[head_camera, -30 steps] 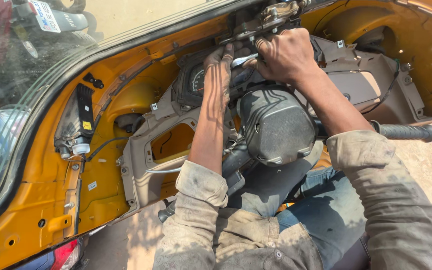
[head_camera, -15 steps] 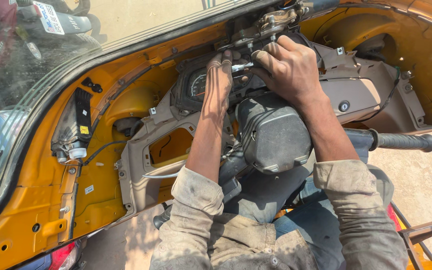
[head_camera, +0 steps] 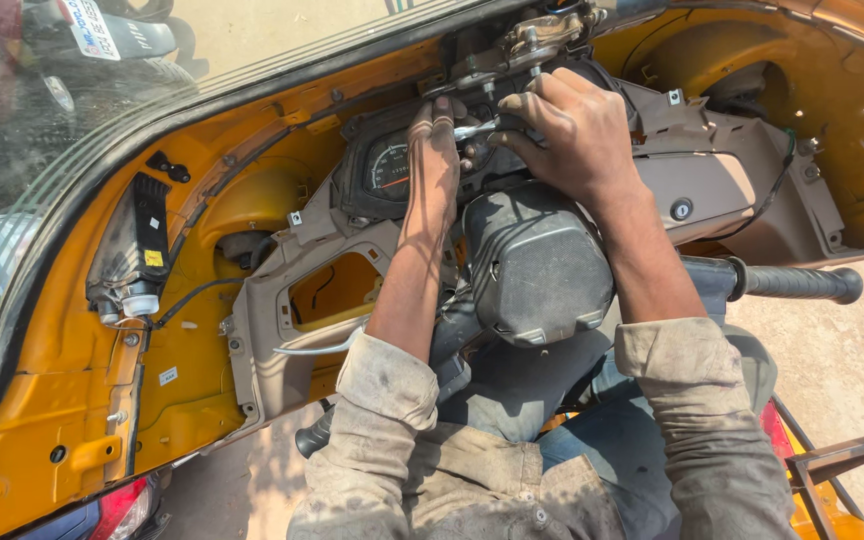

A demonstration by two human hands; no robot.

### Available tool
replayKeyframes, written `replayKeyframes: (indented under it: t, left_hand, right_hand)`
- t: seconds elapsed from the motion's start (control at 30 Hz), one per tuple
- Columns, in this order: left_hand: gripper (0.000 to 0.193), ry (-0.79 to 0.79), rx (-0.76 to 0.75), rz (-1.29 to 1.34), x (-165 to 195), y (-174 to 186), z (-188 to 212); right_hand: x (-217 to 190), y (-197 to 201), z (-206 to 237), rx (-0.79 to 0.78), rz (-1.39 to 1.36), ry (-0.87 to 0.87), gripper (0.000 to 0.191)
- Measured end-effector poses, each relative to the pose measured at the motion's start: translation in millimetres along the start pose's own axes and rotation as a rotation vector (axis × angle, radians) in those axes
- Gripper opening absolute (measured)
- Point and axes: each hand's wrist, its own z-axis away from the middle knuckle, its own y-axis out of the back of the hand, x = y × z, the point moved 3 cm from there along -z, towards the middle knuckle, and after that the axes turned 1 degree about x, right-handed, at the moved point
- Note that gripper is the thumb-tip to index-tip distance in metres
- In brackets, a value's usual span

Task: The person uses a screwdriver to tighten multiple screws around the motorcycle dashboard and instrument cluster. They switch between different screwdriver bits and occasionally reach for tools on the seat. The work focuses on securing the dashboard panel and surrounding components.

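My right hand (head_camera: 567,130) grips a small metal wrench (head_camera: 474,129) at the top centre, shaft lying left-right; my left hand (head_camera: 434,150), fingers curled, pinches its left end just above the speedometer (head_camera: 389,168).

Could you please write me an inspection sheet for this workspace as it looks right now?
Surface: grey dash panel inside a yellow vehicle body, with open cut-outs.
Job's things: a silvery metal tool lies between both hands at the bracket above the gauge.
Clutter: nothing seen.
Grippers: left hand flat against the gauge area, fingertips at the tool; right hand closed over the tool's other end.
Cables: a thin black cable runs from the black unit on the left; another on the right.
Surroundings: windscreen, handlebar grip, sandy ground.
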Motion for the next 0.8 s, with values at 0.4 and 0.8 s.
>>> replayKeyframes:
  t: [0.4, 0.8]
  left_hand:
    - [0.040, -0.305, 0.002, -0.242, 7, 1, 19]
    - [0.031, 0.229, -0.348, 0.297, -8, -41, -3]
  right_hand:
    - [1, 11, 22, 0.121, -0.152, -0.010, 0.039]
    - [67, -18, 68, 0.135, -0.985, -0.888, 0.025]
